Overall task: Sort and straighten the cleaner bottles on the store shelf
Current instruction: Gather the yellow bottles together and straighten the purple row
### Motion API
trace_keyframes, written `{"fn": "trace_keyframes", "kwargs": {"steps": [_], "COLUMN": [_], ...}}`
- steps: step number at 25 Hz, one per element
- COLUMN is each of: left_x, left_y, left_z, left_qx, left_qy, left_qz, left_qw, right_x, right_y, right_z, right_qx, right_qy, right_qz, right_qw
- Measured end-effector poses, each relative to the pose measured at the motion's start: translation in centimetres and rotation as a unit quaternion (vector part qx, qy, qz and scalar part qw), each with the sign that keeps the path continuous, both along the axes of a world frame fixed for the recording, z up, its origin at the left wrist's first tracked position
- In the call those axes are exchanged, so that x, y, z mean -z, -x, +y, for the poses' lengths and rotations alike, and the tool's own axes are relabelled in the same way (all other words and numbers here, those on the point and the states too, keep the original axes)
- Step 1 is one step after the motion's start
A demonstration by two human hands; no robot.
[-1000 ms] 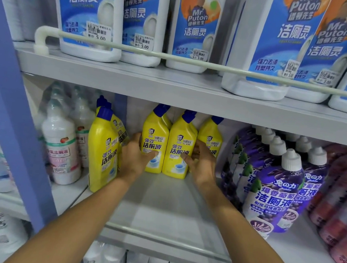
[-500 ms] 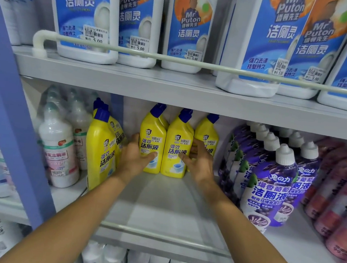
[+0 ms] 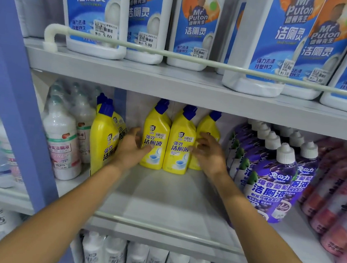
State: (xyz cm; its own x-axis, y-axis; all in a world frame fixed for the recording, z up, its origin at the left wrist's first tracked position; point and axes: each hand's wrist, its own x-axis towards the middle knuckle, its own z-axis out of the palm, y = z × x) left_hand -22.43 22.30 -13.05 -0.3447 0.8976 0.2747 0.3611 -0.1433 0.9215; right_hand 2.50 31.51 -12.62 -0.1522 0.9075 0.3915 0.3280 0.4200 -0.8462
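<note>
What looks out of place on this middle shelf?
The three yellow bottles stand pushed right to the back, which leaves the shelf bare in front of them, while the purple bottles beside them come much further forward.

Open: bare grey shelf board [image 3: 160, 197] in front, room for both my forearms. Back blocked by three yellow plastic bottles with blue caps [image 3: 155, 142]. Left wall: forward row of the same yellow bottles [image 3: 102, 144]. Right wall: purple bottles with white caps [image 3: 270, 185]. Grey upper shelf [image 3: 173, 88] close overhead.
</note>
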Motion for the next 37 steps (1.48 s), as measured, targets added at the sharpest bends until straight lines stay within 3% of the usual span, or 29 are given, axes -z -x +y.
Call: {"fn": "trace_keyframes", "kwargs": {"steps": [6, 10, 13, 20, 27, 32, 37], "left_x": [-4.9, -6.3, -5.4, -0.1, -0.5, -1.2, -0.5], "left_y": [-0.6, 0.0, 1.1, 3.8, 2.7, -0.3, -1.6], "left_z": [-6.7, -11.6, -12.4, -10.0, -10.0, -8.2, -6.8], "left_qx": [-0.021, -0.145, -0.255, -0.218, -0.076, 0.098, 0.096], "left_qy": [-0.072, -0.156, -0.156, -0.075, -0.073, -0.036, -0.074], "left_qz": [0.017, 0.002, 0.057, 0.028, -0.057, -0.043, -0.002], "left_qw": [0.997, 0.977, 0.953, 0.973, 0.993, 0.994, 0.993], "right_x": [-3.0, -3.6, -3.2, -3.3, -2.7, -3.1, -0.8], "right_y": [-1.8, -1.1, -0.7, -0.7, -1.9, -1.6, -1.5], "right_z": [2.1, 3.5, 4.0, 2.1, -4.3, -7.8, -8.9], "right_qx": [0.049, 0.074, 0.116, 0.154, 0.138, 0.008, -0.028], "right_qy": [-0.042, -0.040, -0.062, -0.097, -0.132, -0.062, 0.020], "right_qz": [0.064, -0.017, -0.064, -0.133, -0.064, -0.065, 0.009], "right_qw": [0.996, 0.996, 0.989, 0.974, 0.979, 0.996, 0.999]}}
